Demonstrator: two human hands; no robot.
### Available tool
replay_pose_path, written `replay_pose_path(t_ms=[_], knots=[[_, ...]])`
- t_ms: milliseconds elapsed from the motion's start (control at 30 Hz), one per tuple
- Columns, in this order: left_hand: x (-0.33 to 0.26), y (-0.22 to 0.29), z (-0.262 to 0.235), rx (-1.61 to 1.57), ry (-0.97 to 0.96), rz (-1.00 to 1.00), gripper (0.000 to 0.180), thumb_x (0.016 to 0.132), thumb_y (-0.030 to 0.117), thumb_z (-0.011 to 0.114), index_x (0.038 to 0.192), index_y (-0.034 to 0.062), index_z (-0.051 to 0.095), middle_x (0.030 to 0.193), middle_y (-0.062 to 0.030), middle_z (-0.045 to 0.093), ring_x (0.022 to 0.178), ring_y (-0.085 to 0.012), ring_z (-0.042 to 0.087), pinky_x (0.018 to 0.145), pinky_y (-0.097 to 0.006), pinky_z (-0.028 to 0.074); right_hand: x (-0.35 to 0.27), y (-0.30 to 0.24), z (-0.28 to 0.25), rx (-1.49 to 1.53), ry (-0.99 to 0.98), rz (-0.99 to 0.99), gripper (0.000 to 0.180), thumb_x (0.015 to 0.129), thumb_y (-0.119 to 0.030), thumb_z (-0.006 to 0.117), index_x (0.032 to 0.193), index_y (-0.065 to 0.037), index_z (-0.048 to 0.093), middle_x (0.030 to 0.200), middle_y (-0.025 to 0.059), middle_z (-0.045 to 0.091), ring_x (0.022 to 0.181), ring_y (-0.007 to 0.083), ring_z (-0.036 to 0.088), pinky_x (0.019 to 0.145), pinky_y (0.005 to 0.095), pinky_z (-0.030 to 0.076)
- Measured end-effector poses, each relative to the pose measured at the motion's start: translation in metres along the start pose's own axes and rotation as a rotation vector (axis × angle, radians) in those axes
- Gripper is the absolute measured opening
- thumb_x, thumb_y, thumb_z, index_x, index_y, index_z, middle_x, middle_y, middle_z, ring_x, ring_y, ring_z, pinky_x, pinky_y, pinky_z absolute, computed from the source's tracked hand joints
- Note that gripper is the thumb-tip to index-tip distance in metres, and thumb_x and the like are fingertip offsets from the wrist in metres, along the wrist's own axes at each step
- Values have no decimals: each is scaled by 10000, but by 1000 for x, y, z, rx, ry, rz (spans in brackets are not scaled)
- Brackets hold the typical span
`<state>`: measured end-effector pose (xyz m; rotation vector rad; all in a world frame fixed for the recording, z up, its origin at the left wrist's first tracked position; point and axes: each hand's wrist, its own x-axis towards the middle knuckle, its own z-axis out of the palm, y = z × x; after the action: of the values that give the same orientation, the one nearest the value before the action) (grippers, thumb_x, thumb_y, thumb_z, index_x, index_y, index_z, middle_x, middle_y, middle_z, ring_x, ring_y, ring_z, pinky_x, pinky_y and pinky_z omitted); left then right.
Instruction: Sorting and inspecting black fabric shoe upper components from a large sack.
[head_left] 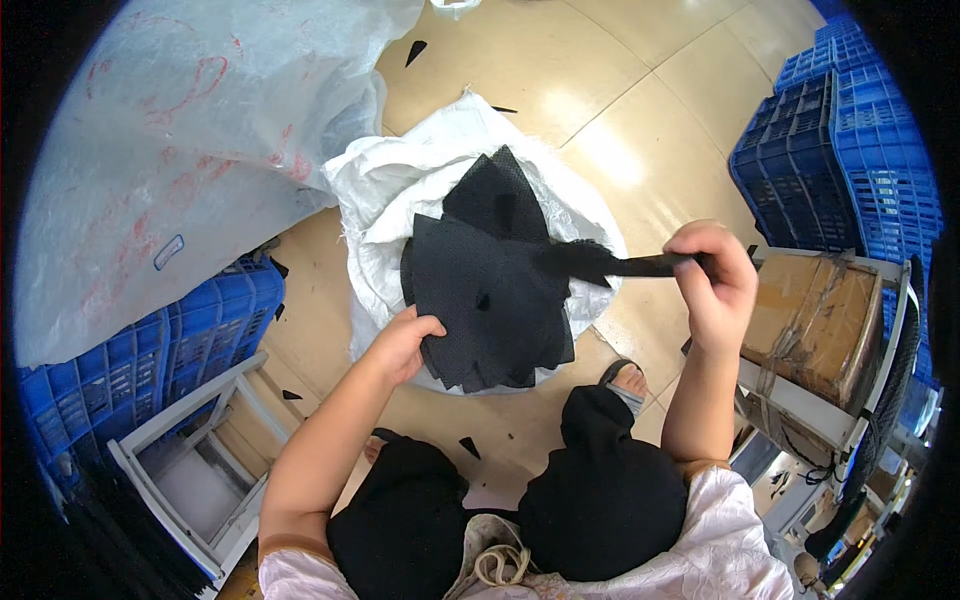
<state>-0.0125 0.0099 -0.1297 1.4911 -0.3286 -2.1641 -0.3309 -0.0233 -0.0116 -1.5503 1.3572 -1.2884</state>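
Note:
A black mesh fabric sheet, with notched lower edges and a small dark spot in the middle, lies over other black pieces. My left hand pinches its left edge between thumb and fingers. Under and behind it, another black mesh piece points away from me. The pieces rest on a crumpled white woven sack. My right hand is closed on one end of a black strip, held out to the right. The strip's wider far end overlaps the fabric's right side and is blurred; I cannot tell whether they are joined.
Blue plastic crates stand at the right and left. A large translucent plastic sheet covers the far left. A taped cardboard box sits near my right arm, a grey frame near my left. Black scraps dot the tiled floor.

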Motion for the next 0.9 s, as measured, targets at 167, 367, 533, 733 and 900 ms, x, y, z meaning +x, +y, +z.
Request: replay_pose_path(t_ms=[167, 367, 533, 733, 900], knots=[[6, -14, -20, -70, -19, -92, 374, 752, 4, 480, 1125, -21, 489, 1089, -122, 561, 973, -231, 557, 865, -341, 467, -25, 2, 63, -50, -328, -264, 232, 618, 29, 584, 826, -73, 591, 1062, 129, 584, 945, 276, 569, 803, 373, 450], [10, -16, -18, -142, -72, -71, 387, 856, 120, 514, 1226, 17, 466, 1179, -114, 551, 1074, -221, 545, 890, -346, 457, -91, 65, 108, -374, -723, -287, 190, 642, -93, 626, 813, -78, 544, 1124, 85, 572, 951, 257, 562, 779, 371, 471], [6, -13, 0, -180, -82, -41, 453, 853, 181, 565, 1257, 12, 449, 1192, -113, 554, 1046, -218, 555, 909, -339, 435, -102, 87, 115, -327, -778, -410, 205, 659, -115, 627, 849, -75, 562, 1119, 73, 583, 1008, 235, 560, 792, 357, 480], [-9, 19, -27, 692, 103, 250, 393, 766, 62, 613, 1140, -21, 529, 1041, -65, 600, 925, -144, 546, 829, -285, 447, -77, 80, 108, -216, -718, -364, 225, 697, -154, 660, 889, -68, 582, 1087, 80, 595, 1008, 246, 563, 783, 352, 473], [-95, 115, -31, 578, 301, 516, 374, 761, 4, 524, 1132, -41, 540, 997, -65, 610, 888, -135, 563, 794, -254, 442, -33, 108, 51, -443, -208, 5, 136, 735, -112, 630, 856, -50, 623, 869, 126, 633, 829, 274, 611, 723, 366, 486]])
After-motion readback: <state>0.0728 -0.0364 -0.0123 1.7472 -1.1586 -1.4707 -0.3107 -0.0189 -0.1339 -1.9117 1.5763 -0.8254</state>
